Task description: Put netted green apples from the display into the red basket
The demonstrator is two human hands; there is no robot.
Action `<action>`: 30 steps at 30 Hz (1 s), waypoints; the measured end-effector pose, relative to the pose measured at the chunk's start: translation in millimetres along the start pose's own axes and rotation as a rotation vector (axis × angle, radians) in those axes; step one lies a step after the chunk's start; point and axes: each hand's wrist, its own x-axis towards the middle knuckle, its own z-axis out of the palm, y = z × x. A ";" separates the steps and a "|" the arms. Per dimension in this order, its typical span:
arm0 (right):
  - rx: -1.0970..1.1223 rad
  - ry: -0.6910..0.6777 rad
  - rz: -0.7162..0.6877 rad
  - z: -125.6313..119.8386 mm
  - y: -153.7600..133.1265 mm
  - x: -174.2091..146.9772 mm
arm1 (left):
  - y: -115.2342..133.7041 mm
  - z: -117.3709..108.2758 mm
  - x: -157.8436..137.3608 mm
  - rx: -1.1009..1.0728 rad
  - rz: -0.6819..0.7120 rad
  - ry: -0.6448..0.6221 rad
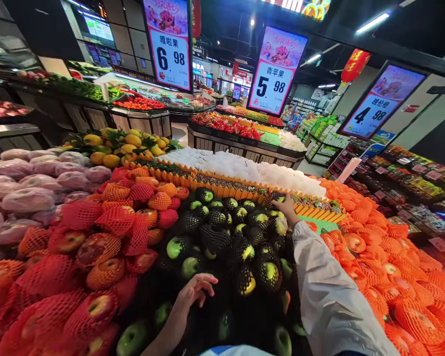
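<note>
Evidently both hands are at work over the green apples (pixel 261 219), many in black netting, which fill the middle of the counter (pixel 150 282) from its near edge toward the far one. Right hand (pixel 288 208), in a pale sleeve (pixel 319 277), reaches out to the far edge of the heap; its fingers touch a netted apple (pixel 279 199) in the back row, just before the fringed orange strip (pixel 230 187). Cannot tell whether they close round it. Left hand (pixel 195 292): bare, fingers loosely spread and open, holding nothing, above apples nearer the near edge. Red apples (pixel 107 264) in nets at left; orange-netted fruit (pixel 385 249) toward the right edge. White-wrapped fruit (pixel 226 165) beyond the strip. Three price signs (pixel 269 74) overhead.
</note>
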 end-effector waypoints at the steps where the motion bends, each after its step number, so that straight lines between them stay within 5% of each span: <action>1: -0.092 -0.036 -0.040 4.9 4.3 8.2 | -4.4 -5.5 3.9 -0.016 0.011 -0.001; 6: -0.419 -0.356 -0.290 27.3 18.4 30.7 | -30.9 -39.1 26.1 -0.164 -0.003 -0.163; 12: -0.595 -0.565 -0.417 49.5 19.9 41.1 | -36.4 -53.3 28.3 -0.163 -0.114 -0.141; 24: -0.655 -0.494 -0.045 101.7 31.6 51.2 | -38.4 -46.0 31.6 -0.226 -0.069 -0.119; 30: -0.515 -0.545 -0.042 72.1 29.3 72.9 | -37.0 -42.5 32.1 -0.198 -0.039 -0.085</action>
